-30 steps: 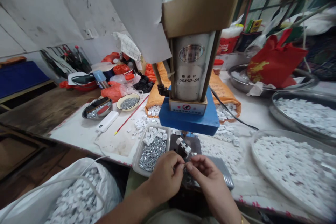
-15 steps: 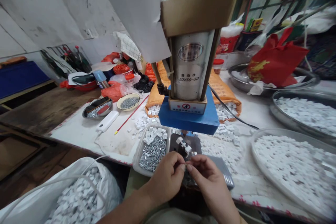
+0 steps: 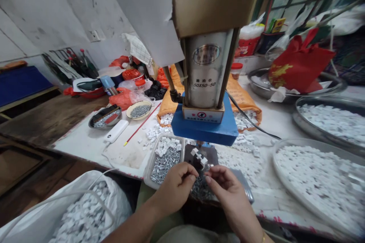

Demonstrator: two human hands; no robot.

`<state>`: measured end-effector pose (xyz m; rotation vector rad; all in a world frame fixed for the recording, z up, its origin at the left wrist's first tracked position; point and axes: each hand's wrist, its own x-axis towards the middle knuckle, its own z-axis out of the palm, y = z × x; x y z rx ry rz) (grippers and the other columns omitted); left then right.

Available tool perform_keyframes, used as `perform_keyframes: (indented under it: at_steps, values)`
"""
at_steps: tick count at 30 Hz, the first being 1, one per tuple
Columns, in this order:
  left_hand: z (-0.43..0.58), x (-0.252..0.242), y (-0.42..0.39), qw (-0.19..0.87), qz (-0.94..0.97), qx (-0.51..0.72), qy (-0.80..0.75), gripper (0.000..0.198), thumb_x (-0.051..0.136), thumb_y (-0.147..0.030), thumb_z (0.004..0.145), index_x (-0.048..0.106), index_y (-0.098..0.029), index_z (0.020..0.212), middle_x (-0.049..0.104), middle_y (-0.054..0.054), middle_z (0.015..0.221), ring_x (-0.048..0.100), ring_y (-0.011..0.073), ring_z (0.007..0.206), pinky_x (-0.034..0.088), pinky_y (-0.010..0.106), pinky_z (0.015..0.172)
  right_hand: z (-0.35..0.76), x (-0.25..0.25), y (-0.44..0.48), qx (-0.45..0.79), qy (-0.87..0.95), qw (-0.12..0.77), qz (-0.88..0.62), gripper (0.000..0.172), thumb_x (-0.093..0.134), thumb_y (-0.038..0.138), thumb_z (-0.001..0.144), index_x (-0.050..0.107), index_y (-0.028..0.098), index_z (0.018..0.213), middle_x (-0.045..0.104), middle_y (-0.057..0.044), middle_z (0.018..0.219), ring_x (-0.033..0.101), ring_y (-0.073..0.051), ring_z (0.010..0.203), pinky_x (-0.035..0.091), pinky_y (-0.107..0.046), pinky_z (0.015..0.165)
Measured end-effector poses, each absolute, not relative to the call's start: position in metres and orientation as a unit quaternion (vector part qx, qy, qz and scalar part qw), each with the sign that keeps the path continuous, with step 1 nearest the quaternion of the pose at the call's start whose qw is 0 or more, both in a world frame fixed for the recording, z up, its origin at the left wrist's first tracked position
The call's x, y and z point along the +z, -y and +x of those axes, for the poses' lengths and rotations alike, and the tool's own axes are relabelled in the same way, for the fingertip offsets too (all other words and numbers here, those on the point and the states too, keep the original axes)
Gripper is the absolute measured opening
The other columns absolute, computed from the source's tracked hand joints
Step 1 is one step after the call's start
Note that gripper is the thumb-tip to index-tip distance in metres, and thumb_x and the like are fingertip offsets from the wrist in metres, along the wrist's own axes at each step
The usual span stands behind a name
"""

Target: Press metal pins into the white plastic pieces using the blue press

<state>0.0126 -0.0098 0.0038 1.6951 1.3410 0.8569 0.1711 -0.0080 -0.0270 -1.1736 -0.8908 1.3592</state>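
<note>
My left hand (image 3: 179,182) is closed, thumb against curled fingers, just right of a clear plastic tub (image 3: 146,172) of metal nails (image 3: 164,167) and white clips. Whatever it pinches is too small to make out. A short gap away, my right hand (image 3: 226,186) also has thumb and forefinger pinched together, its contents hidden. Several white plastic clips (image 3: 199,156) sit just beyond the fingertips on the dark base (image 3: 209,153) of a press. Loose nails (image 3: 201,186) lie in a dark holder below and between the hands.
The press cylinder (image 3: 205,72) and its blue block (image 3: 203,127) stand directly ahead. White clips fill a round tray (image 3: 278,176) at right and a sack (image 3: 116,193) at lower left. A bowl of nails (image 3: 139,110) and a power bank (image 3: 116,131) lie left.
My hands were together at the fingertips and are now apart, the left shifted slightly left and the right slightly right. Nails beneath them have come into view.
</note>
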Motion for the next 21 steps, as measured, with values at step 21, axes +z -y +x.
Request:
perform_keyframes:
  at_steps: [21]
  values:
    - [0.020,-0.003,0.017,0.407,0.676,0.359,-0.498,0.020,0.046,-0.026,0.089,0.057,-0.017,0.075,0.055,0.000,0.070,0.051,0.0122,0.069,0.038,0.023,0.065,0.215,-0.028,-0.017,0.421,0.612,0.366,-0.561,0.025,0.054,0.045,0.080,0.060,0.020,0.075,0.063,-0.002,0.070,0.057,-0.017,0.067,0.043,-0.028,0.062]
